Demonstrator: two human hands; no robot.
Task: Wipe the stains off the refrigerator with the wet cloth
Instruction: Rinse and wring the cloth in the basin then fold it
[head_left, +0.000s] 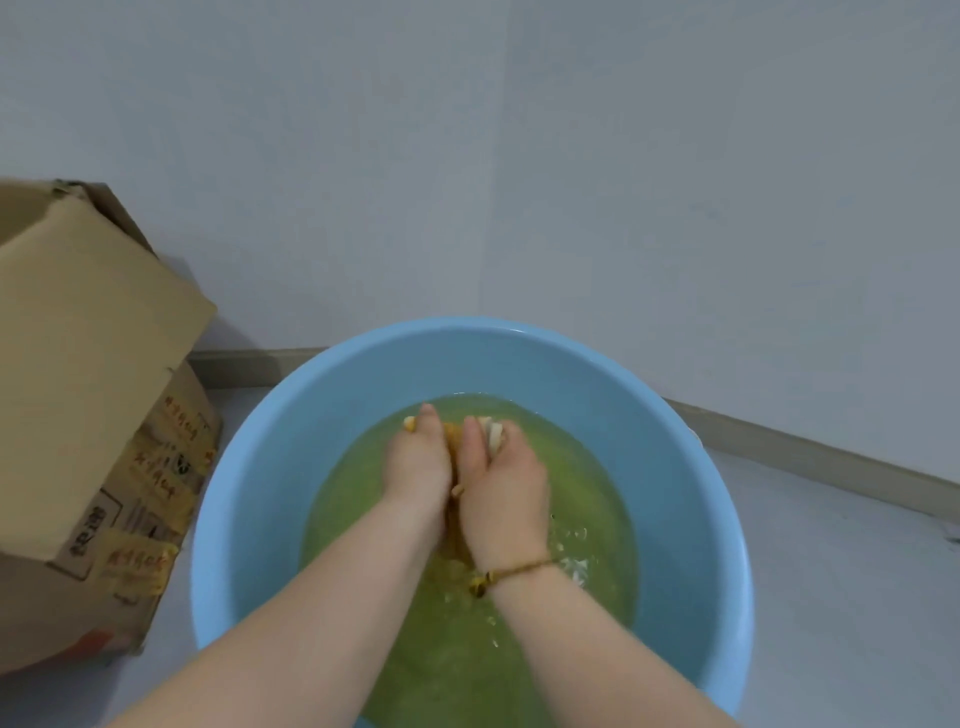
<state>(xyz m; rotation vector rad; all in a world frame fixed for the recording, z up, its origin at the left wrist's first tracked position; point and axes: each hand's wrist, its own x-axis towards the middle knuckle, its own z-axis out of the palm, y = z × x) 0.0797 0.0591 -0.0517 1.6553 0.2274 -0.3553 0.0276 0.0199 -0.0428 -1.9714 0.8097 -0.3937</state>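
A round blue basin stands on the floor, part filled with yellowish-green water. Over the water, my left hand and my right hand are pressed together, both gripping a bunched orange and white cloth. Only bits of the cloth show between and beyond the fingers; more of it trails down into the water under my right wrist. A thin cord bracelet is on my right wrist. The refrigerator is not in view.
A cardboard box with printed labels sits on the floor close to the basin's left side. A pale wall corner rises right behind the basin, with a skirting board along its foot. Grey floor shows to the right.
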